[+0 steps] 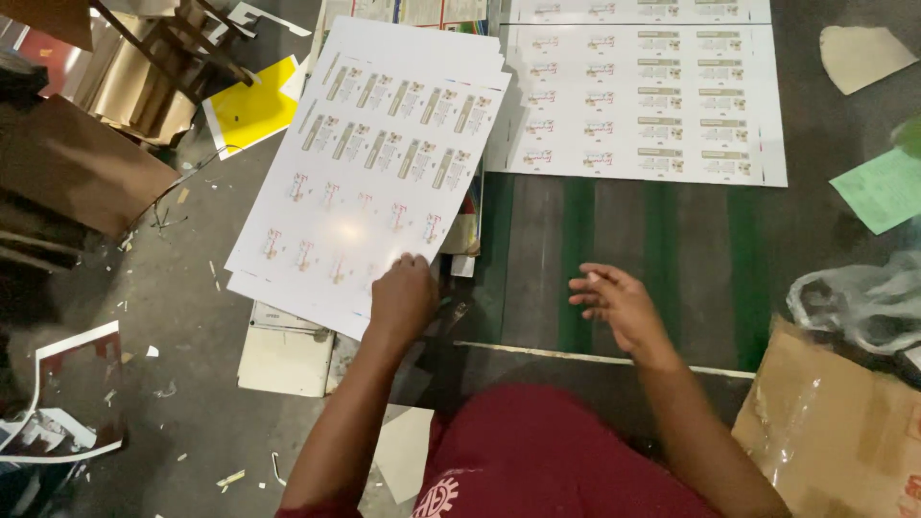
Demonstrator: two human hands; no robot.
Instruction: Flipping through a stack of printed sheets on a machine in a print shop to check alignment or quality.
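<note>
Fingers of the left hand curl down onto the near edge of a tilted stack of printed white sheets, the knuckles bunched so the fingertips are hidden against the paper; whether they pinch the top sheet or only press on it cannot be told. Each sheet carries rows of small printed labels, and the stack lies askew, its near corner overhanging a pale flat board on the grey floor. The right hand hovers well apart to the right, palm down, fingers loosely spread and slightly bent, holding nothing, above a dark mat with green stripes.

Beyond that hand a second stack of printed sheets lies square and flat on the mat, its left edge just beside the tilted stack. A thin pale strip runs along the mat's near edge. The person's red shirt fills the bottom of the view.

Further out, a yellow sheet lies to the left of the tilted stack, near brown cardboard and a wooden frame. Paper scraps dot the floor. To the right sit a green paper sheet, a crumpled clear plastic bag and a cardboard box.
</note>
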